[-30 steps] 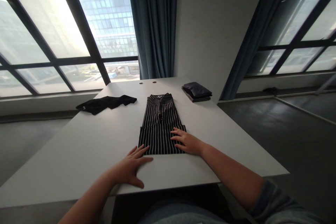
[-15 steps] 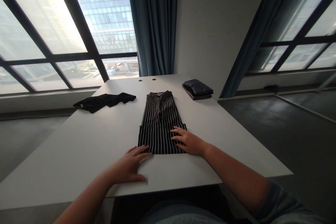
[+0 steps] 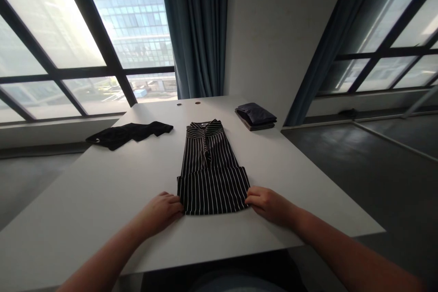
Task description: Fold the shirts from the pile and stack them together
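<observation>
From my seat I have the shirt lying flat at the centre of the table, collar at 12 o'clock, its nearer part doubled over towards 6. The left hand is at the shirt's 8 o'clock, its grip closed down to a pinch on the near corner; the right hand pinches the opposite corner at 4. How many layers each grip has caught, I can't tell. A black cloth spreads at 10 o'clock, and a folded stack sits at 1, both well apart from my hands.

I'd judge the shirt light, soft and limp — perhaps a little slippery, hardly fragile. I'd take it by both corners of the near fold — every layer together, lest the upper one slide or sag between them.
</observation>
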`<state>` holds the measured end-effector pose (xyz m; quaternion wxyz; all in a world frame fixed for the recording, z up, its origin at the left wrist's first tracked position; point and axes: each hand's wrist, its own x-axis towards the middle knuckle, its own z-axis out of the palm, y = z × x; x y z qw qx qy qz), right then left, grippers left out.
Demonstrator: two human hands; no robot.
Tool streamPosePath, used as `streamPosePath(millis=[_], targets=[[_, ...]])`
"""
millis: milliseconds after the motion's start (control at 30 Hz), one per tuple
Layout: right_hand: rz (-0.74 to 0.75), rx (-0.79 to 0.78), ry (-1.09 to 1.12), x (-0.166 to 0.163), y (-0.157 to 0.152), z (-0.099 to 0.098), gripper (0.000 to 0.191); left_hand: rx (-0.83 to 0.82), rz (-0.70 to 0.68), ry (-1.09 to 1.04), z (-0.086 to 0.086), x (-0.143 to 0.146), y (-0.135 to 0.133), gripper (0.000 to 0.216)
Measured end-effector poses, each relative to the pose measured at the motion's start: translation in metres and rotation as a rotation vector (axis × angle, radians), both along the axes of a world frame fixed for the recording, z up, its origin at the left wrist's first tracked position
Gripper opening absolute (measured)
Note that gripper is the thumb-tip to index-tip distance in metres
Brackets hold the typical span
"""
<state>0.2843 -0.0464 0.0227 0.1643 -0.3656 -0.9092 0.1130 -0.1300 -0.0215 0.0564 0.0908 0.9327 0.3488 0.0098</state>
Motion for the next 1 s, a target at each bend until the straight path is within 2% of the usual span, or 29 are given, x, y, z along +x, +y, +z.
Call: streamPosePath(millis=[100, 167, 200, 267, 367, 433, 500, 600, 800, 900, 1000], targets=[[0.047, -0.093, -0.028, 0.006, -0.016, 0.011, 0.026, -0.168, -0.093, -0.037, 0.013, 0.003, -0.017, 0.020], [0.090, -0.151, -0.031, 0.012, -0.019, 0.014, 0.020, -0.271, -0.113, -0.116, 0.013, 0.002, -0.018, 0.017], [0.083, -0.168, -0.010, 0.017, -0.016, 0.012, 0.021, -0.289, -0.087, -0.177, 0.009, -0.001, -0.014, 0.019], [-0.037, -0.157, 0.045, 0.030, 0.001, 0.001, 0.041, -0.220, 0.066, -0.307, -0.006, -0.009, 0.005, 0.027], [-0.403, -0.045, -0.002, 0.052, 0.040, -0.028, 0.055, 0.048, 0.390, -0.356, -0.034, -0.023, 0.048, 0.038], [-0.534, -0.010, -0.101, 0.063, 0.069, -0.045, 0.058, 0.145, 0.441, -0.295, -0.048, -0.030, 0.077, 0.043], [-0.542, -0.001, -0.156, 0.066, 0.095, -0.055, 0.057, 0.177, 0.422, -0.230, -0.056, -0.031, 0.104, 0.049], [-0.485, 0.022, -0.153, 0.056, 0.138, -0.058, 0.056, 0.193, 0.433, -0.179, -0.061, -0.021, 0.145, 0.053], [-0.457, 0.079, -0.036, 0.009, 0.252, -0.052, 0.058, 0.182, 0.606, -0.218, -0.065, 0.014, 0.250, 0.050], [-0.513, 0.048, 0.005, -0.011, 0.307, -0.051, 0.059, 0.158, 0.672, -0.256, -0.065, 0.025, 0.295, 0.048], [-0.588, -0.008, 0.035, -0.021, 0.348, -0.049, 0.057, 0.156, 0.714, -0.319, -0.064, 0.029, 0.325, 0.045]])
